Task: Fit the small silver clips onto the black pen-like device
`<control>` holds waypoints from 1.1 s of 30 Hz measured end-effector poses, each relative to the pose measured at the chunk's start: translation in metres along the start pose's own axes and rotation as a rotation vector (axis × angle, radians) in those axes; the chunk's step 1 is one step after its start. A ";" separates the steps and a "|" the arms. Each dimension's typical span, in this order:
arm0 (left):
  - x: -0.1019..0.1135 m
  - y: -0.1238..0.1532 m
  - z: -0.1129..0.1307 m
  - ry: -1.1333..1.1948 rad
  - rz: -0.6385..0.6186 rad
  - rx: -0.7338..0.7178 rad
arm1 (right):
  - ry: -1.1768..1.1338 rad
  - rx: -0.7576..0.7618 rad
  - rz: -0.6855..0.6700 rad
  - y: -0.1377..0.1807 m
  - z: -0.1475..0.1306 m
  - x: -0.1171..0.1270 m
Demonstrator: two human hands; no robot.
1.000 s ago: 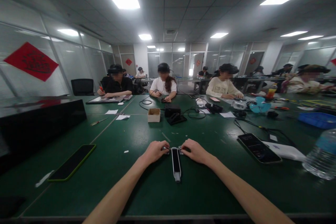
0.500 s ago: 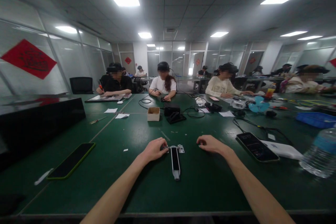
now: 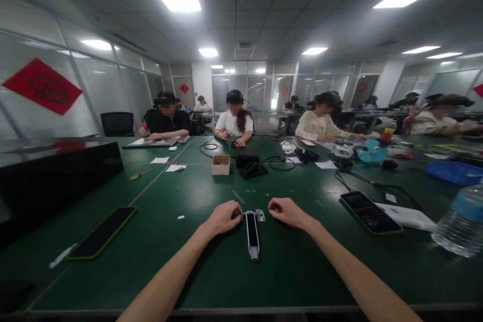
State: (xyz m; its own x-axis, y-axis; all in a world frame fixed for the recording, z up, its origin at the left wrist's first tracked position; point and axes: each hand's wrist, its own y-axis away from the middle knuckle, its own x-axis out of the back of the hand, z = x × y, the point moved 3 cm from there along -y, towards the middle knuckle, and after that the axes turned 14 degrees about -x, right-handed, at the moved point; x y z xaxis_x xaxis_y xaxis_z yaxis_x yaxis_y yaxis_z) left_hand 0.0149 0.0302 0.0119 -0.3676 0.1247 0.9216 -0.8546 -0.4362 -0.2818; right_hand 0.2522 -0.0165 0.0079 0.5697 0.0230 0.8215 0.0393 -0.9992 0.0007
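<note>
A long, narrow object with a black face and white edges [image 3: 252, 236] lies on the green table in front of me, its grey tip toward me. Across its far end runs a small metal bracket [image 3: 260, 215] with holes in its right-hand plate. My left hand [image 3: 223, 217] is closed at the bracket's left end, thumb and fingertips pinched on it. Just right of the bracket, apart from it, my right hand [image 3: 287, 212] rests with curled fingers pressed together. Whatever those fingers may hold is hidden.
A green-edged phone [image 3: 103, 233] lies left; another phone [image 3: 370, 212], a white power bank [image 3: 405, 215] and a water bottle [image 3: 460, 221] stand or lie right. Ahead are a small cardboard box [image 3: 220, 165] and a black device [image 3: 251, 165]. Several people sit across the table.
My right hand has moved left, closer to the metal bracket, and its fingers have drawn together. My left hand stays at the bracket's left end.
</note>
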 end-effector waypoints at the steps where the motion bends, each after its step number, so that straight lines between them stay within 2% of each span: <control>1: 0.000 0.000 0.000 0.000 -0.001 0.000 | -0.017 0.021 0.006 0.001 -0.005 -0.003; 8: 0.000 0.001 0.000 -0.008 0.005 -0.026 | -0.069 0.104 0.035 0.005 -0.021 -0.017; 17: 0.000 0.000 0.002 -0.045 0.011 -0.051 | -0.046 0.132 0.097 0.008 -0.028 -0.017; 33: 0.001 0.001 0.003 -0.054 -0.029 -0.030 | -0.041 0.131 0.060 0.008 -0.028 -0.019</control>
State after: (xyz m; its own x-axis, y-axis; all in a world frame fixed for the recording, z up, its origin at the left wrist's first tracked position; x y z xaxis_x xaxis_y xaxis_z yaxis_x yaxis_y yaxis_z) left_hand 0.0148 0.0268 0.0135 -0.3229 0.0883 0.9423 -0.8756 -0.4058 -0.2620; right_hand 0.2190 -0.0263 0.0084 0.6074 -0.0329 0.7937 0.1092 -0.9862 -0.1244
